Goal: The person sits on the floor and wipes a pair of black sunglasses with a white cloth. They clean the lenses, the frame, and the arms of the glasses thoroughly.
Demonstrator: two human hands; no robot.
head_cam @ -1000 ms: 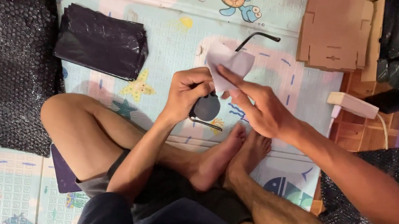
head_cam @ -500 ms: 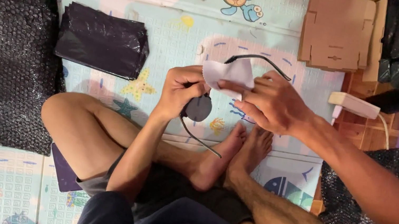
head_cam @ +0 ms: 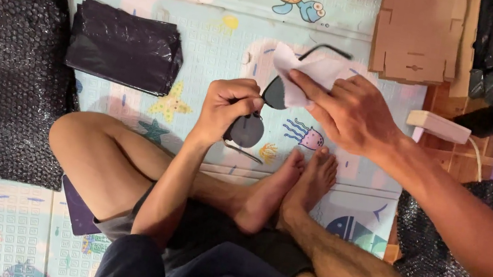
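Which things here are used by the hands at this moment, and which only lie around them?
In use:
- left hand holding sunglasses
- right hand pressing white cloth on a lens

Lying about:
- black bubble wrap
- black bags
- flat cardboard boxes
- white power strip

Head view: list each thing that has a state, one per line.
sunglasses: unfolded, held at the bridge by the left hand
white cloth: crumpled, pressed on one lens by the right hand
black bags: folded, stacked flat
cardboard box: flattened
bubble wrap: spread flat
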